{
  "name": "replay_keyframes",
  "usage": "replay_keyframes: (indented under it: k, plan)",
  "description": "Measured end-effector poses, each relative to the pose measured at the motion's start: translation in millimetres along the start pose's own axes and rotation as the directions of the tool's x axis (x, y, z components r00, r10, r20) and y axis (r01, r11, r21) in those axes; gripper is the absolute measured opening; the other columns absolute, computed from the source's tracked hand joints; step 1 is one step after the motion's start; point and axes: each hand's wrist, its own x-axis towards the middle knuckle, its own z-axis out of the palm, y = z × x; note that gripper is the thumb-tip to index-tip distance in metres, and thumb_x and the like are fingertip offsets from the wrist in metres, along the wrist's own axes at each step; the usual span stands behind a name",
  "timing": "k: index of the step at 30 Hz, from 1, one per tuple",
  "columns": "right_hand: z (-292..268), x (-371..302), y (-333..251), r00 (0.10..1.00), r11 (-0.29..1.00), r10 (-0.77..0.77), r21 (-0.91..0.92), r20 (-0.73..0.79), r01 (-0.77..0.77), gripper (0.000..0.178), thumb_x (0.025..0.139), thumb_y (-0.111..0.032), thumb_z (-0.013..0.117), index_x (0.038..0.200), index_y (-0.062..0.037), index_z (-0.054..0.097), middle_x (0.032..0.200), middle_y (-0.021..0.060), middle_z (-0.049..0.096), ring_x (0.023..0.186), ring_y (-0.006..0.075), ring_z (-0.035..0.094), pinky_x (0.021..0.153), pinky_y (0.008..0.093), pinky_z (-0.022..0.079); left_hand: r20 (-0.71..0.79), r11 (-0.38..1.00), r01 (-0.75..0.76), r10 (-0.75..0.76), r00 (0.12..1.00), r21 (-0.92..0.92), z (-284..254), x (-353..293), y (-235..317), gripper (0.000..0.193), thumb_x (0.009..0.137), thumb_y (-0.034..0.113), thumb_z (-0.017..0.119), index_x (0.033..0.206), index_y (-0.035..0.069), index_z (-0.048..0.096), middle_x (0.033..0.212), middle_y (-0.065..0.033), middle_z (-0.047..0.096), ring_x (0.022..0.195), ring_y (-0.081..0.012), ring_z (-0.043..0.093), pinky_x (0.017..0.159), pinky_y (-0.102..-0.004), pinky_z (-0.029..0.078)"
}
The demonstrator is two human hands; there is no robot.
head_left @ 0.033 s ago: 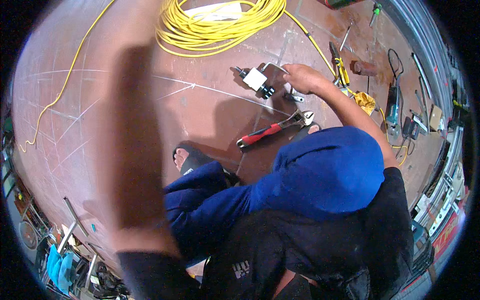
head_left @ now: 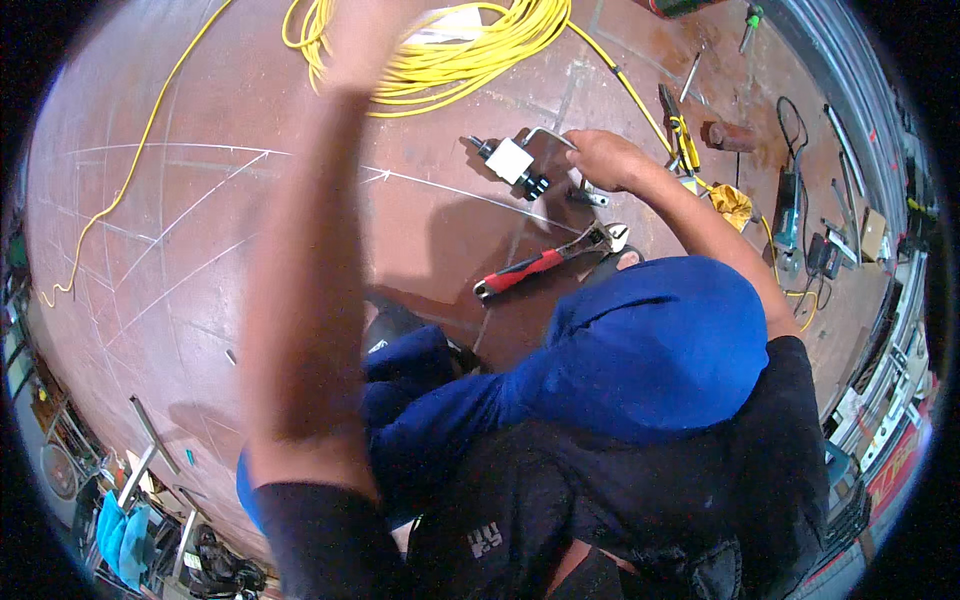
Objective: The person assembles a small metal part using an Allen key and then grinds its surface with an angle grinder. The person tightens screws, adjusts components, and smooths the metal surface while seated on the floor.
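One rod (head_left: 552,134) — held (right hand (head_left: 606,160)).

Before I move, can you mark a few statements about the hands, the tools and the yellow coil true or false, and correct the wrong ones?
1. The right hand holds a bent metal rod. True.
2. The left hand holds the red-handled wrench. False: the wrench lies near a foot, and the left hand is a blur at the picture's upper edge.
3. The yellow cable coil lies farther from the person than the white block. True.
4. The yellow-handled pliers lie left of the white block. False: they lie right of it.
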Motion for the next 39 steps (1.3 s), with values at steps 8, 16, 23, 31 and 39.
replay_keyframes:
  k: [8,16,23,31,39]
  plan:
    - [-0.2,2.7,1.0,0.996,0.994,0.092,0.052,0.009,-0.092,0.031,0.100,-0.025,0.052,0.118,-0.0019,0.064,0.105,0.0278,0.070,0.103,0.0459,0.067,0.090,0.0565,0.053,-0.095,0.933,0.315,-0.334,0.938,-0.174,192.0,-100.4,55.6,0.056,0.096,0.055,0.056,0.109,0.004,0.077,0.120,-0.0224,0.068,0.117,-0.0432,0.058,0.097,-0.0569,0.047]
    - [24.6,-11.4,13.9,0.986,0.987,0.030,0.164,-0.162,-0.003,0.029,0.100,-0.024,0.055,0.122,-0.0062,0.061,0.080,0.0251,0.070,0.077,0.0465,0.070,0.069,0.0584,0.054,-0.140,0.962,0.221,-0.244,0.960,-0.161,202.4,-96.6,55.7,0.035,0.093,0.040,0.059,0.094,0.011,0.079,0.112,-0.0125,0.071,0.105,-0.0387,0.063,0.086,-0.0511,0.052]
    - [75.7,-1.5,44.9,0.937,0.966,-0.066,0.212,-0.342,0.146,0.029,0.101,-0.024,0.052,0.122,-0.0074,0.062,0.073,0.0223,0.069,0.062,0.0439,0.068,0.057,0.0568,0.053,-0.166,0.969,0.245,-0.248,0.954,-0.041,207.4,-98.7,54.0,0.030,0.091,0.040,0.062,0.093,0.015,0.080,0.109,-0.0095,0.070,0.104,-0.0364,0.062,0.088,-0.0558,0.050]
    - [115.1,12.0,36.0,0.746,0.980,-0.033,0.127,-0.665,0.156,0.024,0.095,-0.020,0.066,0.115,-0.0075,0.068,0.070,0.0139,0.067,0.066,0.0344,0.068,0.060,0.0460,0.053,-0.184,0.991,0.132,-0.123,0.975,0.033,202.6,-86.5,51.2,0.035,0.093,0.045,0.064,0.102,0.014,0.076,0.110,-0.0153,0.069,0.105,-0.0394,0.064,0.093,-0.0495,0.051]
    - [119.1,1.8,30.3,0.791,0.978,0.041,0.185,-0.611,0.092,0.023,0.104,-0.031,0.055,0.112,-0.0092,0.060,0.069,0.0200,0.067,0.064,0.0418,0.068,0.058,0.0544,0.054,0.072,0.476,0.622,-0.756,0.651,-0.622,187.4,-111.1,56.3,0.061,0.099,0.054,0.057,0.107,-0.005,0.068,0.118,-0.0267,0.065,0.109,-0.0444,0.063,0.092,-0.0549,0.048]
